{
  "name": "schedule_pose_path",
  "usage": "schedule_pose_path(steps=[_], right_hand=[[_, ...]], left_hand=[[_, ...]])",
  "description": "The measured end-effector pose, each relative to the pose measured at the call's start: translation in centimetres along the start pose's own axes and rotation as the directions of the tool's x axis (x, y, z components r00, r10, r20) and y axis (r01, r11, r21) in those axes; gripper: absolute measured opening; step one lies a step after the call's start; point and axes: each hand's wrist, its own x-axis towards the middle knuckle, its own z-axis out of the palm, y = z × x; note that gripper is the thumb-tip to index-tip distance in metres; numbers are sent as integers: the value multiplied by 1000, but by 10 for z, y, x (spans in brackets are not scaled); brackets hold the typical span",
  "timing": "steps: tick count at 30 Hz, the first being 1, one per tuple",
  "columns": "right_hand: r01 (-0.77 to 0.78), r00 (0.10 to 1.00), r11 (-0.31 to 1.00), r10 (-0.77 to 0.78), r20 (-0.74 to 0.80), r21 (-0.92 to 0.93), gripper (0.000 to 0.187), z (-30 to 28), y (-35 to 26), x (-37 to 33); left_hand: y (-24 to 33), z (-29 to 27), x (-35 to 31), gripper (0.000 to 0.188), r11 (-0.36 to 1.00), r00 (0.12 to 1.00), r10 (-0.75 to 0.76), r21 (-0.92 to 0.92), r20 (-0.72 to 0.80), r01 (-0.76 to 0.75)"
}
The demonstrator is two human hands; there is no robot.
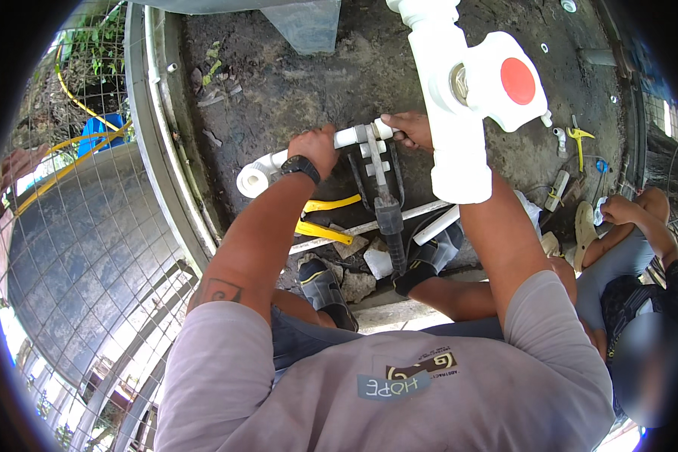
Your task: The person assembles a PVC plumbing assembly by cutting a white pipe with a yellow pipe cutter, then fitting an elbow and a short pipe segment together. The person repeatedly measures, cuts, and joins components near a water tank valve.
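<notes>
My left hand [314, 151] is closed around a white plastic pipe [345, 138] with an elbow [254, 181] on its outer end. The pipe's inner end meets the upright metal plate of a pipe fusion welder [389, 218], whose dark handle points toward me. On the plate's other side, my right hand [412, 130] is closed on a short white pipe fitting [385, 128]. A large white valve [459, 98] with a red-capped knob looms close to the camera. It hides part of my right hand and wrist; I cannot tell whether it joins the fitting.
Yellow handles [330, 230] and a loose white pipe [437, 224] lie by my feet. At right, a co-worker [633, 233] sits near a yellow tool [579, 137] and small white fittings [560, 139]. A wire mesh fence [90, 248] runs along the left.
</notes>
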Motion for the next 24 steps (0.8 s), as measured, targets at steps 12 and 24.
schedule_pose_path(steps=[12, 24], right_hand=[[-20, 1000, 998, 19, 12, 61, 58, -7, 28, 18], [-272, 962, 915, 257, -87, -299, 52, 6, -39, -7]], left_hand=[[-23, -39, -1, 32, 972, 943, 207, 56, 259, -229], [-10, -30, -14, 32, 954, 977, 201, 212, 71, -212]])
